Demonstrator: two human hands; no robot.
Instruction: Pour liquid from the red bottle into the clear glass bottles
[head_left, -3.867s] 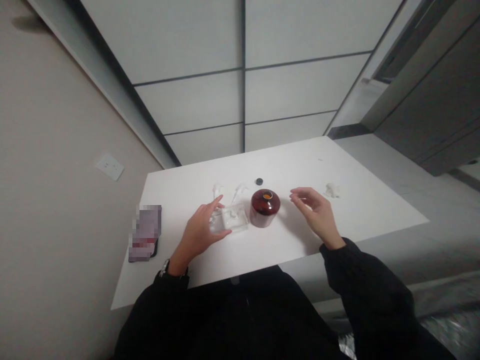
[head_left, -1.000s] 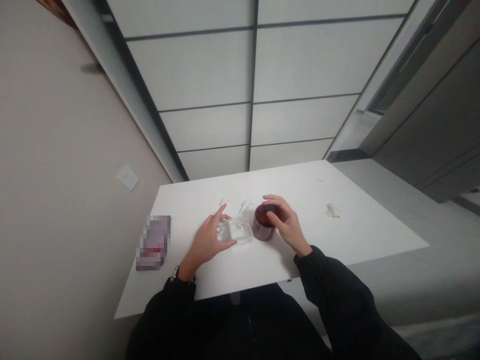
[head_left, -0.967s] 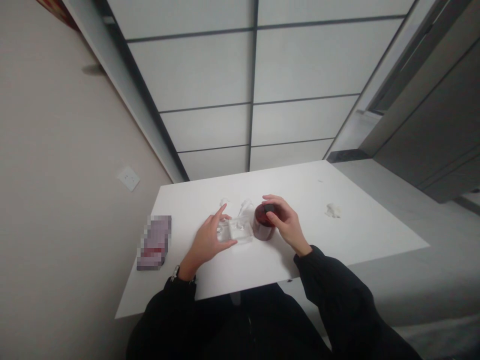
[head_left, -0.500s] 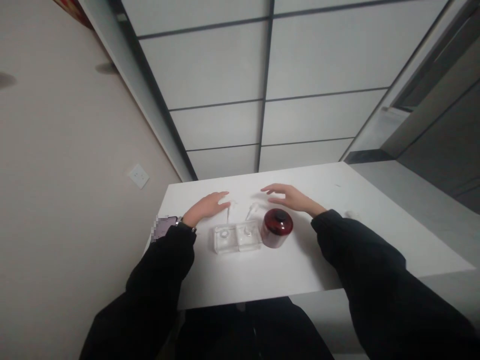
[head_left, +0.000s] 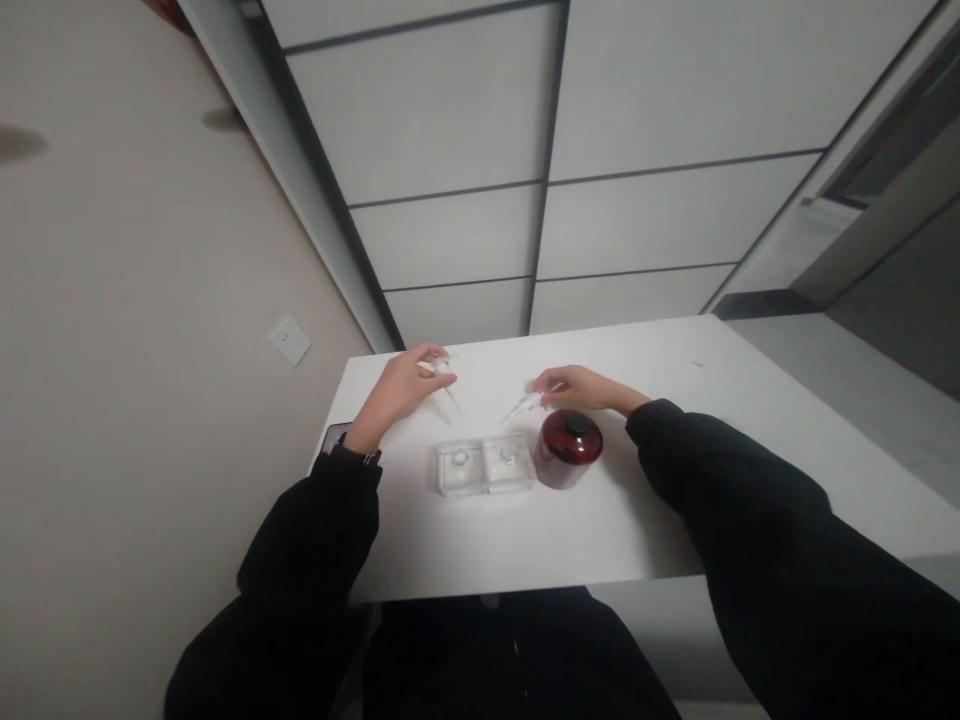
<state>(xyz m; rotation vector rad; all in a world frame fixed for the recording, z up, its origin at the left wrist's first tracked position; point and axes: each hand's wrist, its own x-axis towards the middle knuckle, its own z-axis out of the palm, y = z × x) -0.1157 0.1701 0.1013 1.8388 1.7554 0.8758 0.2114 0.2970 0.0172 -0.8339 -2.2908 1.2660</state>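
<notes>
My left hand is closed on a white pump head, whose thin tube slants down to the right above the table. Between the fingers of my right hand is a second white pump head, its tube pointing down and to the left. In front of both hands, two clear square bottles stand side by side, the left bottle and the right bottle, each with an uncovered round neck. A dark red jar with a black knob is right beside them, just below my right hand.
The white table lies under everything. At its left edge a phone is partly covered by my left wrist. A wall with a socket rises on the left, and panelled sliding doors stand behind the table.
Both hands were open over the pump heads; now each has closed on one. The left pump head is raised and tilted, and the view has shifted slightly.
</notes>
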